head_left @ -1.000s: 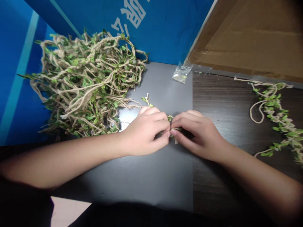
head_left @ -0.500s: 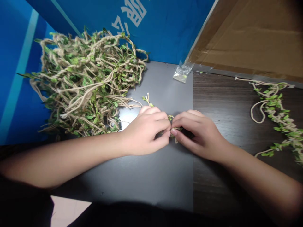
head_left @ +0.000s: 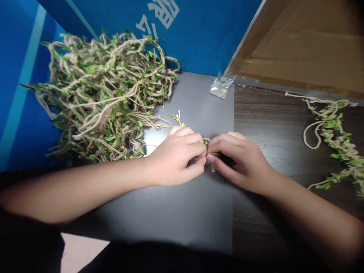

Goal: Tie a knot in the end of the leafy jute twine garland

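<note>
My left hand (head_left: 176, 157) and my right hand (head_left: 241, 159) meet fingertip to fingertip at the middle of the table, both pinching a short piece of jute twine with small green leaves (head_left: 207, 143). Most of that piece is hidden under my fingers; one frayed end (head_left: 178, 118) sticks out behind my left hand. A big tangled heap of the same leafy twine (head_left: 105, 94) lies just left of my left hand.
A blue panel (head_left: 199, 34) stands behind and to the left, a brown cardboard sheet (head_left: 307, 41) at the back right. A small clear plastic bag (head_left: 220, 87) lies near the back. Another leafy twine strand (head_left: 332, 140) sprawls on the dark wood table (head_left: 270, 113) at right.
Both hands stay pinched together on the twine in the same spot. The view has shifted slightly; nothing else has visibly moved.
</note>
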`<state>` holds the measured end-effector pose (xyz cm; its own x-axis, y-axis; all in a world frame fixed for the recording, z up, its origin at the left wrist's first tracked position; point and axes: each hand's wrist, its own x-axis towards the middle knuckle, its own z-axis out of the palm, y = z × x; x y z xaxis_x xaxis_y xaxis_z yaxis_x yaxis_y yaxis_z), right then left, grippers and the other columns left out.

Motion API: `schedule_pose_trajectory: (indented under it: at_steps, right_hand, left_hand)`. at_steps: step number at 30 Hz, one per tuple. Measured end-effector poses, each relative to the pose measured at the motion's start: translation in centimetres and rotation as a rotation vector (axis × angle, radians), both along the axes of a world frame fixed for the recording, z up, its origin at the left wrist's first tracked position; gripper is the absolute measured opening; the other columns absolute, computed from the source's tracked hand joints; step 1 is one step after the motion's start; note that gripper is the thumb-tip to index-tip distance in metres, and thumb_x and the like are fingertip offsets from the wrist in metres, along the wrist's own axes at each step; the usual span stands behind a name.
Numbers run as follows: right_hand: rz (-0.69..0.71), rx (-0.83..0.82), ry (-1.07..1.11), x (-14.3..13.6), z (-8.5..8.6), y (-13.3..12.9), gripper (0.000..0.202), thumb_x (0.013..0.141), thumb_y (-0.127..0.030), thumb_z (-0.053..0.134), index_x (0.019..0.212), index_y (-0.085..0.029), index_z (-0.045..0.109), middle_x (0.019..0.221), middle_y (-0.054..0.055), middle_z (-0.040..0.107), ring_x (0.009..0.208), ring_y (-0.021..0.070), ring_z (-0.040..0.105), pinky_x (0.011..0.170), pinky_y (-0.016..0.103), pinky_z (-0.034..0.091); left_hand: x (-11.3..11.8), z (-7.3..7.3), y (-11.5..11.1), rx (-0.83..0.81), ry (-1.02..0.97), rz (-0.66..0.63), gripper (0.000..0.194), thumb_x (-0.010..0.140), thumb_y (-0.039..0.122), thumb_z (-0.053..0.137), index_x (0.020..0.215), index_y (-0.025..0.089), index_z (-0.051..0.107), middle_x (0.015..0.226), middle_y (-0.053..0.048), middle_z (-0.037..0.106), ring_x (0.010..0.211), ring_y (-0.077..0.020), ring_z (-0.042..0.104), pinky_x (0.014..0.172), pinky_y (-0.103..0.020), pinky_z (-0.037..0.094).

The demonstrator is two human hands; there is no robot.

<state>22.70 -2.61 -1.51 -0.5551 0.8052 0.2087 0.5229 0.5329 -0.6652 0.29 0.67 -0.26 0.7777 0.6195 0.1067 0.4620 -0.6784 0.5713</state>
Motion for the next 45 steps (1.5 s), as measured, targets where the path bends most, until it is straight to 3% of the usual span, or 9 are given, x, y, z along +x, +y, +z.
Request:
schedule_pose_trajectory:
  at_steps: [45]
  right_hand:
    - [-0.001,0.012,0.000,0.04,-0.05,-0.02,0.005,0.094,-0.021,0.064,0.099,-0.022,0.065,0.097,0.002,0.071,0.086,0.0172,0.061,0.080,0.036,0.045]
  left_hand:
    - [-0.02,-0.27,0.02,0.021,-0.007,-0.001,0.021,0.094,0.027,0.053,0.081,0.018,0.067,0.087,-0.001,0.066,0.091,-0.0189,0.058,0.085,-0.038,0.036]
